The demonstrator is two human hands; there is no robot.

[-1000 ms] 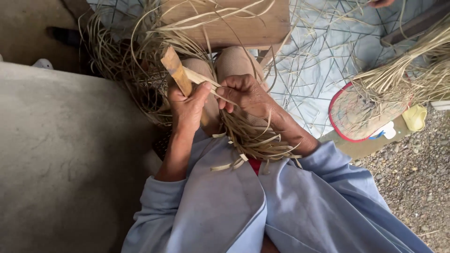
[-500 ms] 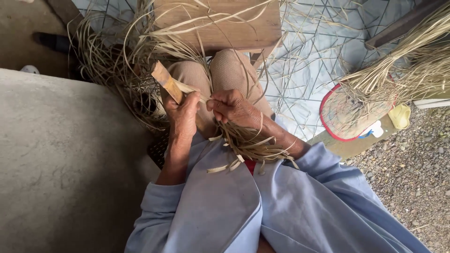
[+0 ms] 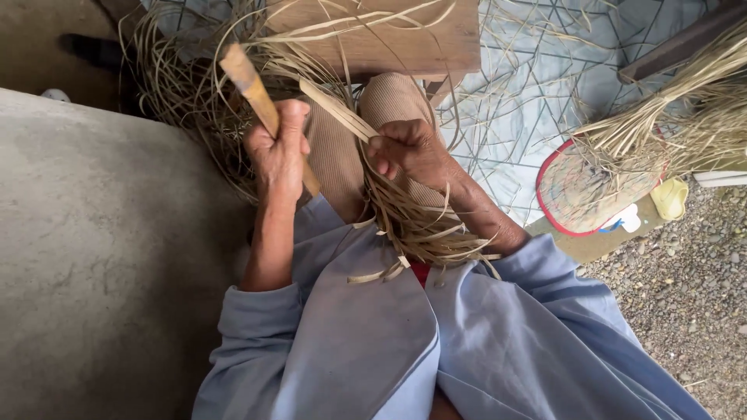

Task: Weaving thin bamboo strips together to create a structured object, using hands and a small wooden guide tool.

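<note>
Head view, looking straight down over the lap. Left hand [image 3: 278, 148] clamped in a fist round a flat wooden stick [image 3: 261, 97], tilted, its far end pointing up and left, its near end poking out below the fist over the knees [image 3: 366, 132]; right hand [image 3: 408, 149] just right of it, fingers pinched together on a pale flat strip [image 3: 336, 109] running up-left from the pinch to the stick; a small gap of open room between the two hands. More loose strips [image 3: 420, 233] hanging from under the right hand across the lap onto the light blue shirt [image 3: 373, 342], ends curling near the collar.

Left side taken up by a grey concrete slab [image 3: 93, 257], its edge running close along the left forearm, so little room there; far side closed by a wooden board [image 3: 389, 39] just beyond the knees, with a tangled heap of dry strips [image 3: 179, 85] spilling over its left end and behind the stick. Right of the knees, open patterned mat [image 3: 513, 93] with scattered strands; farther right a red-rimmed woven fan [image 3: 587, 190] under a bundle of straw [image 3: 677, 124], well apart from the hands; gravel [image 3: 685, 295] at the near right.
</note>
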